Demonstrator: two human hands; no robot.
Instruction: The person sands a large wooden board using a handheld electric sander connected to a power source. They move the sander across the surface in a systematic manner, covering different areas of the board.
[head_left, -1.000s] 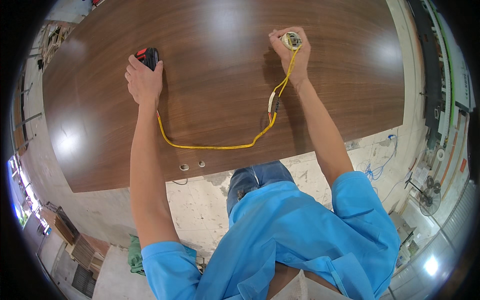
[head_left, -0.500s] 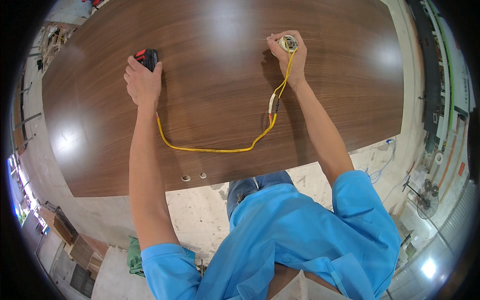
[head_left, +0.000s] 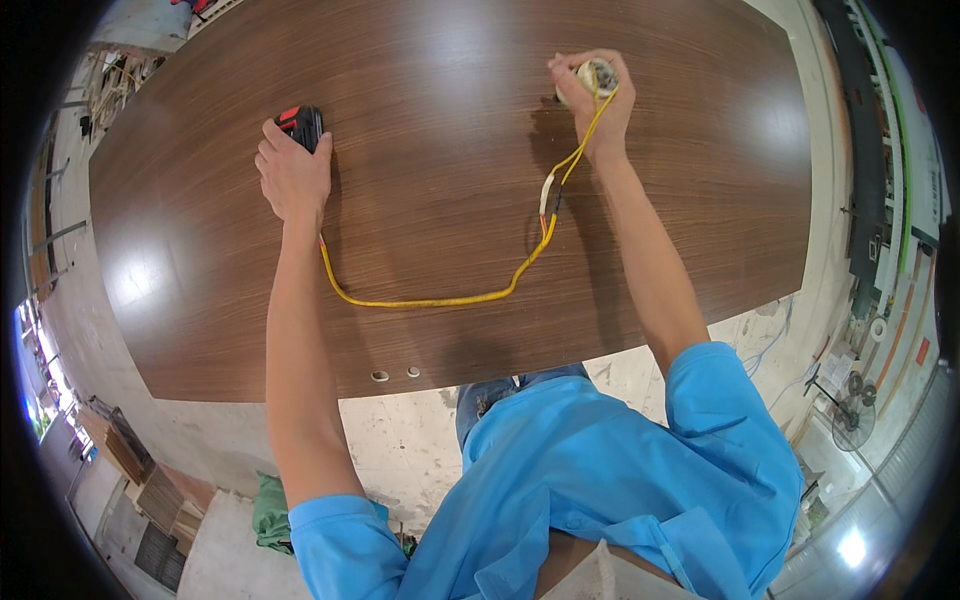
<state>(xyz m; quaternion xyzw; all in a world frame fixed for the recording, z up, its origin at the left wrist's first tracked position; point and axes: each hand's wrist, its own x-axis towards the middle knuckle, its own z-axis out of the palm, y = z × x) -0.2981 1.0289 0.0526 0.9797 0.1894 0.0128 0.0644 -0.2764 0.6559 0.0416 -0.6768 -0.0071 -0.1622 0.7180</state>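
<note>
Where the left hand is: over the left half of the tabletop, fingers curled round a black-and-red block, thumb along its right side; probably a steadying grip. Whether the block touches the wood, I cannot tell.
Right hand: well apart, toward the far right; fingers and thumb wrapped round a round pale part, its hollow face visible to me, apparently so that the yellow wires come away clear of the grip. Its offset shadow suggests a hold above the wood.
Yellow cable: one, bowed toward the near edge between the hands, seemingly with slack to spare; left end hidden at the wrist.
Sleeves: one white, one black, side by side, presumably covering joins.
Oval holes: two, near edge, perhaps for cords.
</note>
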